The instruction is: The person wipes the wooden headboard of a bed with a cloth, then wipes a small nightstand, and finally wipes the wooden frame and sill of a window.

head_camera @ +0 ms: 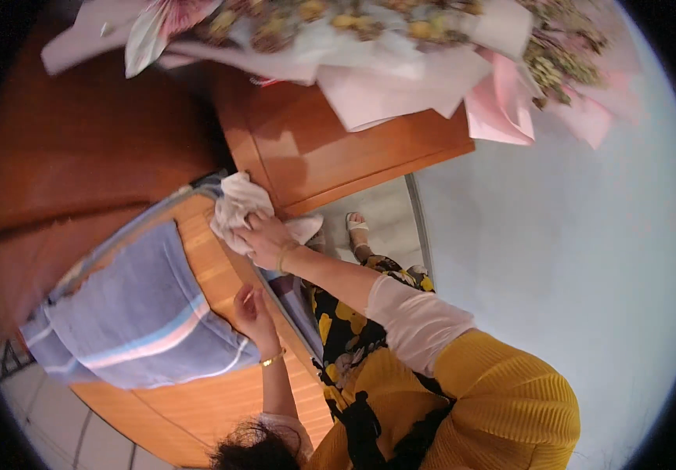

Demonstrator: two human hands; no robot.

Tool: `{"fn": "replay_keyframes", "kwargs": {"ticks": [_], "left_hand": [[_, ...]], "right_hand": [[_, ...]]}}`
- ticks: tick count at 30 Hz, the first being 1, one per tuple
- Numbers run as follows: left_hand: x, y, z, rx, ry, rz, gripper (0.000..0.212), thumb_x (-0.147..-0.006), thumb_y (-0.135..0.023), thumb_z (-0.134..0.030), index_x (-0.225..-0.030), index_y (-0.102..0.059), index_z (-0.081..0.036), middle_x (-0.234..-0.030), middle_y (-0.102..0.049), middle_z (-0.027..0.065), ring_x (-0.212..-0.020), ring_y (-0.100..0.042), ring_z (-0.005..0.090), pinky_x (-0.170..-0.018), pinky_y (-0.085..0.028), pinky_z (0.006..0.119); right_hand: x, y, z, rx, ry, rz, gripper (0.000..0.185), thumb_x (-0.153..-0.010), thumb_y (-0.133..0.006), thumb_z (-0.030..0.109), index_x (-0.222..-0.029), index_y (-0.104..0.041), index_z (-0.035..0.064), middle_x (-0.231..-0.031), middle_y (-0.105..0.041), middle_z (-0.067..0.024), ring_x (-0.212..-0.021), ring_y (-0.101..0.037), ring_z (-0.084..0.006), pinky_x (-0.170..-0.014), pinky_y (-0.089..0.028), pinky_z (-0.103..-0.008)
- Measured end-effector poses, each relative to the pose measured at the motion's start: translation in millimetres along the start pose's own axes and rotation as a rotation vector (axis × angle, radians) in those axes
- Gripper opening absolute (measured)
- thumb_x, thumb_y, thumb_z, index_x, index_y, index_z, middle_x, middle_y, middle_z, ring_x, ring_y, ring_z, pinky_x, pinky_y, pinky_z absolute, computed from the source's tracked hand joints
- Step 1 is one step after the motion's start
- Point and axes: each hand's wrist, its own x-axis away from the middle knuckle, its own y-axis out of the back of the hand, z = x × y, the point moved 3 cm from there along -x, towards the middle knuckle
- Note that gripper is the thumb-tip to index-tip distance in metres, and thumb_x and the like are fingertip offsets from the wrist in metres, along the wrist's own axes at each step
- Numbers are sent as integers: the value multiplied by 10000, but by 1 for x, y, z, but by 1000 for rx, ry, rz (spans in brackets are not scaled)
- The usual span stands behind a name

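My right hand has its fingers on a bunched whitish cloth, at the corner between a light wooden surface and a reddish-brown wooden cabinet. A loose end of the cloth sticks out beyond my fingers. Lower in the view, my left hand holds nothing, its fingers loosely curled and apart. It is over the wooden surface, beside a blue-grey fabric cover with pink, light blue and white stripes. Whether this hand touches the wood, I cannot tell.
Dried flower bouquets in pink and white wrapping hang over the cabinet's edge. Dark reddish wood rises at the left. A pale wall stands to the right. Pale floor shows around my sandalled foot.
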Motion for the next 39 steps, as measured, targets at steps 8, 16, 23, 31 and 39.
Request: {"fn": "replay_keyframes", "kwargs": {"ticks": [8, 16, 23, 31, 39], "left_hand": [[-2, -2, 9, 95, 109, 226, 129, -811, -544, -23, -932, -515, 13, -898, -554, 68, -842, -527, 136, -768, -458, 260], [21, -52, 0, 134, 197, 517, 168, -831, -535, -66, -982, -524, 6, -928, -558, 81, -849, -540, 150, -777, -460, 258], [75, -87, -36, -69, 265, 830, 176, -844, -523, -87, -993, -527, 7, -901, -589, 98, -801, -573, 154, -733, -473, 249], [118, -89, 20, -215, 288, 849, 157, -845, -505, -70, -984, -536, -3, -828, -596, 59, -741, -583, 128, -687, -471, 227], [113, -38, 89, -178, 482, 763, 190, -846, -523, -95, -1012, -532, -1, -865, -594, 74, -800, -575, 153, -712, -469, 263]], "right_hand": [[72, 92, -124, 56, 124, -239, 326, -655, -595, 221, -978, -596, 261, -1101, -494, -82, -1048, -434, -274, -853, -385, -407], [273, 186, -293, 288, -1016, -25, 493, -683, -541, 230, -1172, -482, 222, -1021, -557, -187, -946, -525, -331, -794, -435, -411], [466, 83, -188, -505, -1171, 36, 579, -631, -530, 161, -1200, -443, 101, -1082, -529, -222, -989, -523, -329, -822, -428, -357], [440, 13, -144, -558, -982, -349, 512, -648, -569, 160, -1150, -497, 89, -1016, -550, -225, -972, -503, -365, -856, -391, -382], [219, 43, -189, -117, -677, -403, 582, -692, -572, 129, -1244, -397, 187, -1045, -516, -166, -911, -440, -328, -796, -386, -407]]}}
